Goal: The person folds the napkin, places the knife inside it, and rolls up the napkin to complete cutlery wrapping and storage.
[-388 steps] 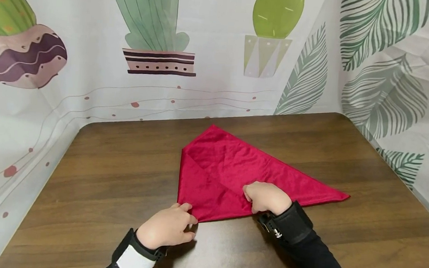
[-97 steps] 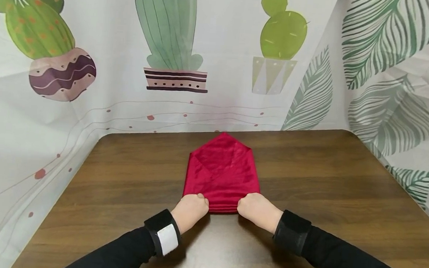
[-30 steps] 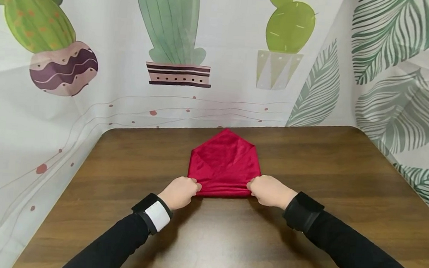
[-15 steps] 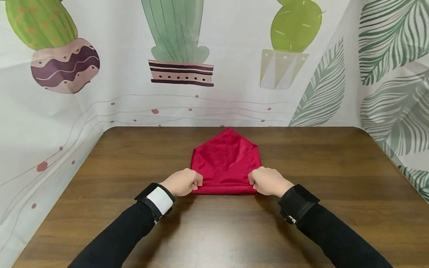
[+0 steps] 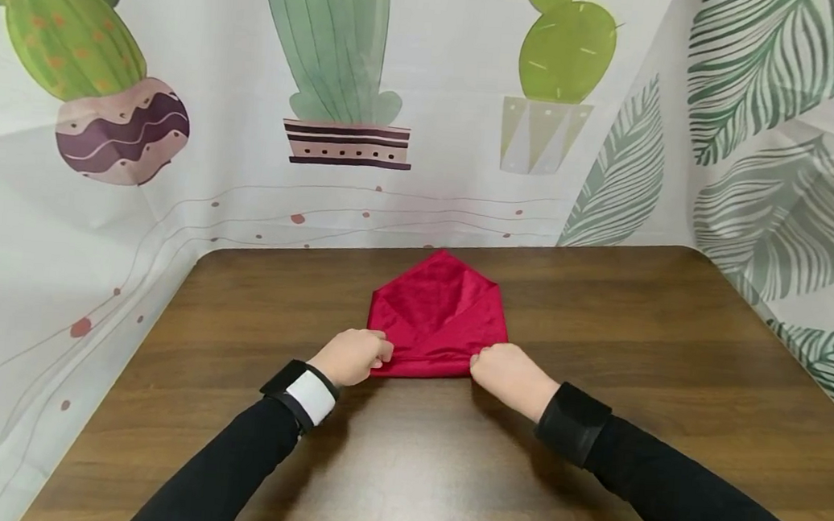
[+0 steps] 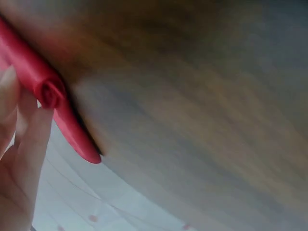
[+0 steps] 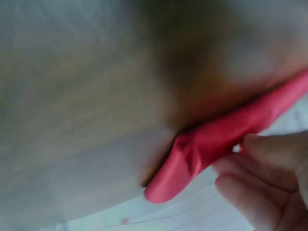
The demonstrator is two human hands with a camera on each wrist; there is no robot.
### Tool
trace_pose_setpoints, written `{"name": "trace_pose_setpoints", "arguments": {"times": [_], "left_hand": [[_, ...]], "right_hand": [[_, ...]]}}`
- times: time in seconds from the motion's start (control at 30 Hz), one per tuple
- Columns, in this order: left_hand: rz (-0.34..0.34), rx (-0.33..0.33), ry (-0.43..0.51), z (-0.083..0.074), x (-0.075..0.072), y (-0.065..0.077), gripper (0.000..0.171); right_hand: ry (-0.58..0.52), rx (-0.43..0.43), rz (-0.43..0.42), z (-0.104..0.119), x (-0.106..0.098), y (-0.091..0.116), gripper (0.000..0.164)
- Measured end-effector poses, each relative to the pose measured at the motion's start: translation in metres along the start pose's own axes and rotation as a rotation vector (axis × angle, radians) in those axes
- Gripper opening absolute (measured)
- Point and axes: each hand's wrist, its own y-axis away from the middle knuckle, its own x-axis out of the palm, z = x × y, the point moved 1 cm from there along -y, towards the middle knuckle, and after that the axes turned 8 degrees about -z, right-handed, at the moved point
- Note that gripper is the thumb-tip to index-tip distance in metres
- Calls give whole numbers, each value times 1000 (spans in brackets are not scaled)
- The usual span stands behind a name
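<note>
A shiny red cloth (image 5: 437, 310), folded to a pointed five-sided shape, lies on the wooden table with its tip away from me. Its near edge is rolled up. My left hand (image 5: 352, 357) pinches the left end of that roll; in the left wrist view the spiral end of the rolled cloth (image 6: 48, 91) shows at the fingertips of the hand (image 6: 24, 154). At the roll's right end, my right hand (image 5: 510, 378) grips the edge with curled fingers. The right wrist view has thumb and fingers of the hand (image 7: 269, 183) close against the rolled cloth (image 7: 226, 127).
The brown wooden table (image 5: 276, 299) has rounded far corners. Behind it and along both sides hangs a white curtain (image 5: 453, 166) printed with cacti and leaves.
The cloth's long right point has been folded in and the near edge rolled away from me, making the cloth shorter. In the last half second my right hand shifted slightly left along the roll.
</note>
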Motion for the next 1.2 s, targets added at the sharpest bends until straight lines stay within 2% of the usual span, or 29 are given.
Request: {"name": "trace_pose_setpoints", "arguments": {"times": [0.1,0.2,0.27,0.37,0.67,0.8,1.0,1.1,1.2], "left_hand": [[-55,81,-141,-6,3,5,14],[-79,94,-213,-12,5,8,10],[-80,76,-227,-15,5,10,3],[-56,44,-248,-18,5,11,11],[-10,172,-262,-18,6,12,12],[12,173,-199,-19,4,12,14],[81,14,59,-15,-2,7,17],[83,-41,122,-11,-2,4,15],[63,-46,149,-7,-1,0,14]], "right_hand": [[70,-86,-9,7,1,2,23],[98,-104,-12,8,5,0,23],[106,-112,-10,6,8,-2,22],[102,-130,-4,4,12,-4,22],[26,-109,36,0,8,-1,20],[-45,-71,63,0,5,2,18],[-224,35,124,-9,4,-1,15],[-322,101,166,-15,3,-5,16],[-348,161,184,-18,4,-9,19]]}}
